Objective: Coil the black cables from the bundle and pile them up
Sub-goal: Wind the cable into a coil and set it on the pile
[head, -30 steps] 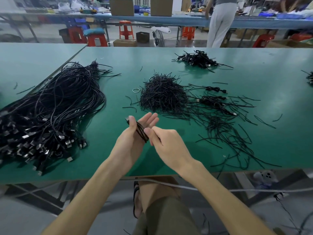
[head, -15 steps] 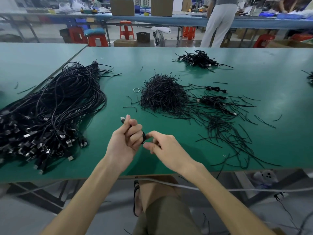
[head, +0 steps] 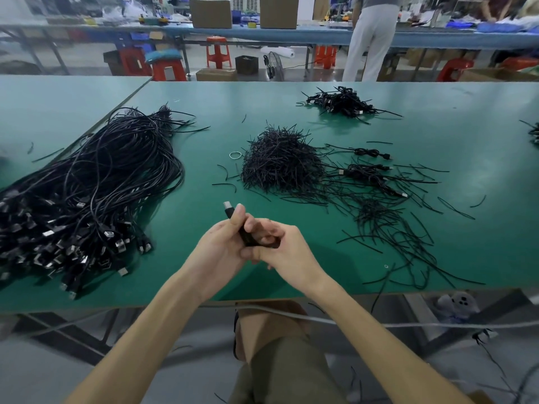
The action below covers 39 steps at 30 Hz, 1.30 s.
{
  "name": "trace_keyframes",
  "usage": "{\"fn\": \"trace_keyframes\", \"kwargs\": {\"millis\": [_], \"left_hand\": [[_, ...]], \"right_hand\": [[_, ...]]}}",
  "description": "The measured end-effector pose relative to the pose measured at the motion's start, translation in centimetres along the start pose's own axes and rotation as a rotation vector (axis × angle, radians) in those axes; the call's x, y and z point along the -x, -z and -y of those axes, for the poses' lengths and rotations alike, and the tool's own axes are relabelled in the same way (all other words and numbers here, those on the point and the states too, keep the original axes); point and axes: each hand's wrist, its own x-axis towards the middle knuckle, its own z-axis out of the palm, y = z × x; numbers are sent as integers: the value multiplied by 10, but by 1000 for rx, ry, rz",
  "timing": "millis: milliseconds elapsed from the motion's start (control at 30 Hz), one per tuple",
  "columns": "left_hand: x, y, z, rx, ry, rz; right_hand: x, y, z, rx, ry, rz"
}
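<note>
A coiled black cable (head: 246,236) sits between both hands above the table's near edge, its USB plug sticking up past my thumb. My left hand (head: 224,249) grips the coil with curled fingers. My right hand (head: 284,252) meets it from the right, fingers curled around the coil's lower end. A large bundle of loose black cables (head: 87,182) with metal plugs lies at the left. A pile of coiled cables (head: 341,103) sits far back, and two more coiled cables (head: 369,170) lie at mid right.
A heap of short black ties (head: 280,161) lies in the middle of the green table (head: 189,205), with stray ties scattered to the right (head: 408,237). A rubber ring (head: 235,155) lies beside the heap. A person in white trousers (head: 369,39) stands behind the table.
My left hand closed from an open palm into a grip round the coil. My right hand moved in closer and now wraps the coil's lower end.
</note>
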Motion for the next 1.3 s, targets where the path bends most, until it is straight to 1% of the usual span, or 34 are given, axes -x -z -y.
{"fn": "trace_keyframes", "kwargs": {"millis": [133, 233, 333, 400, 567, 733, 867, 1033, 1167, 1300], "left_hand": [[2, 12, -8, -133, 8, 152], [4, 19, -15, -206, 44, 168], [6, 22, -22, -275, 78, 118], [8, 23, -23, -327, 81, 64], [10, 23, -15, -403, 16, -47], [7, 21, -9, -635, -28, -223], [1, 30, -2, -736, -47, -358], [-1, 37, 5, -864, -69, -279], [-1, 39, 3, -837, -67, -283], [1, 39, -2, -842, -99, -294]], "right_hand": [[3, 0, -4, -53, 0, 4], [6, -2, -3, -12, 24, -19], [9, -4, -4, 100, 104, -102], [10, -5, -5, 161, 119, -135], [6, -6, -6, 248, 139, -138], [3, -2, -6, 282, 133, -156], [5, 3, -9, 446, 114, -107], [5, 2, -11, 791, 169, -6], [3, -2, -11, 840, 175, 20], [-1, -9, -11, 980, 164, 92]]}}
